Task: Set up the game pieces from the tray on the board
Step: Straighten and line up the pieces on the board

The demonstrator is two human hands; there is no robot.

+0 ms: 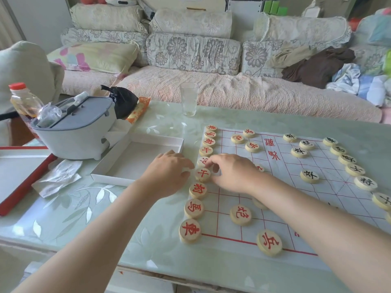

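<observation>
A white paper board (296, 187) with red grid lines lies on the table, with round wooden pieces on it. Red-lettered pieces (193, 208) line its left edge, black-lettered pieces (355, 169) its right side. The white tray (135, 152) stands left of the board; no pieces show in it. My left hand (167, 172) rests at the board's left edge, its fingers touching a red piece (202, 174). My right hand (232, 172) reaches over from the right, its fingertips on the piece just behind, which is partly hidden.
A clear glass (189, 98) stands behind the board. A grey lidded container (76, 127), a bottle with a red cap (23, 100) and a black bag (124, 100) sit at the back left. Crumpled paper (59, 178) lies left of the tray. A sofa runs behind the table.
</observation>
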